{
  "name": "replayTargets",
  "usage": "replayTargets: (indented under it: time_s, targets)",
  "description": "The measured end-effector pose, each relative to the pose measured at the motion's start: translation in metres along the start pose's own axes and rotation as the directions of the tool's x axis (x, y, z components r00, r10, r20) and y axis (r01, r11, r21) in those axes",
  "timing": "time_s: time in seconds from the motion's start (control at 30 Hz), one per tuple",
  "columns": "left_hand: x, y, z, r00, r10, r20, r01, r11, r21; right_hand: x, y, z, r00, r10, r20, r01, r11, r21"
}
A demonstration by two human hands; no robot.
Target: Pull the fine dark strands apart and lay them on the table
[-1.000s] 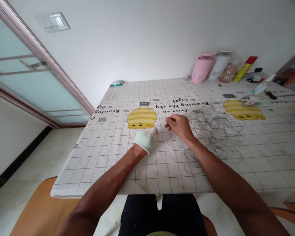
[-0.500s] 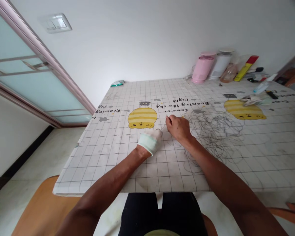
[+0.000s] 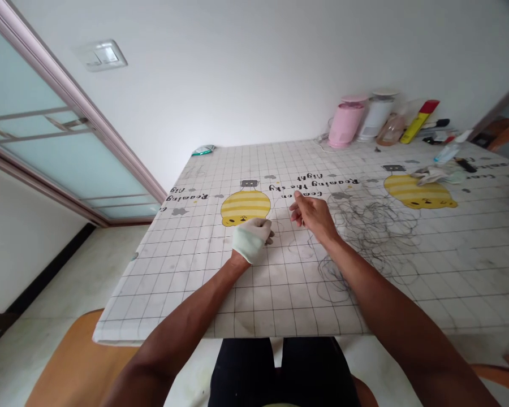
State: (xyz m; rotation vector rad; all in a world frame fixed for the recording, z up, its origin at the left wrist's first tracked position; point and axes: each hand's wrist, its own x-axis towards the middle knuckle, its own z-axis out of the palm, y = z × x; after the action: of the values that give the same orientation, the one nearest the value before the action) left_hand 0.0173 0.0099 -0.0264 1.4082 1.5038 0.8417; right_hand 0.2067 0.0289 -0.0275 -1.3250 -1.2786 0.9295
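Note:
My left hand (image 3: pixel 253 236), in a white glove with a pale green cuff, rests low over the tablecloth beside a printed yellow striped bear. Its fingers are pinched together, and a faint thin strand (image 3: pixel 281 224) seems to run out from them. My bare right hand (image 3: pixel 313 215) hovers to the right, thumb raised away from loosely curled fingers, with nothing visible in it. Next to that hand and under the right forearm lies a loose tangle of thin dark strands (image 3: pixel 375 232), spread over the cloth.
Along the wall at the back right stand a pink cylindrical device (image 3: pixel 346 121), a white one (image 3: pixel 377 116), a clear bottle (image 3: pixel 391 130) and a yellow can with a red cap (image 3: pixel 419 123). A spray bottle (image 3: pixel 452 148) and crumpled gloves (image 3: pixel 439 172) lie nearer. A green packet (image 3: pixel 203 150) sits at the back left corner.
My right hand has gone from a closed pinch to parted fingers. My left hand has shifted slightly left and turned, widening the gap between the hands.

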Motion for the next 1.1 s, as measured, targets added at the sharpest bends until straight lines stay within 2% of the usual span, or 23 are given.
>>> replayTargets:
  time_s: [0.1, 0.2, 0.27, 0.47, 0.6, 0.7, 0.83, 0.97, 1.1]
  targets:
    - [0.004, 0.002, -0.006, 0.999, -0.027, -0.028, 0.023, 0.991, -0.132, -0.007, -0.006, -0.001, 0.991, -0.071, 0.113, 0.08, 0.993, -0.081]
    - [0.009, -0.002, -0.007, 0.999, -0.02, -0.049, 0.01, 0.979, -0.202, -0.016, -0.01, 0.007, 0.957, -0.064, 0.283, 0.103, 0.987, -0.125]
    - [0.012, -0.005, -0.007, 0.998, -0.017, -0.057, 0.005, 0.978, -0.208, -0.022, -0.011, 0.014, 0.942, -0.055, 0.332, 0.103, 0.986, -0.131]
    - [0.012, -0.004, -0.009, 1.0, -0.006, -0.022, 0.001, 0.976, -0.216, -0.021, -0.014, 0.018, 0.959, -0.14, 0.247, 0.16, 0.985, -0.063]
    - [0.004, 0.001, -0.007, 0.996, 0.037, 0.077, -0.027, 0.991, -0.13, -0.012, -0.017, 0.017, 0.949, -0.077, 0.305, 0.021, 0.983, 0.183]
    - [0.0, 0.001, -0.005, 0.993, 0.05, 0.11, -0.042, 0.996, -0.073, -0.009, -0.014, 0.019, 0.956, -0.064, 0.286, -0.019, 0.96, 0.28]
    - [-0.001, 0.0, -0.004, 0.989, 0.032, 0.144, -0.026, 0.999, -0.044, -0.009, -0.006, 0.021, 0.971, -0.017, 0.237, -0.057, 0.952, 0.301]
    - [0.0, -0.002, -0.003, 0.989, -0.015, 0.149, 0.029, 0.995, -0.09, -0.008, -0.002, 0.02, 0.979, -0.025, 0.203, -0.045, 0.942, 0.334]
    - [0.002, -0.003, -0.003, 0.989, -0.018, 0.147, 0.038, 0.99, -0.137, -0.008, -0.002, 0.018, 0.964, -0.019, 0.266, -0.069, 0.946, 0.316]
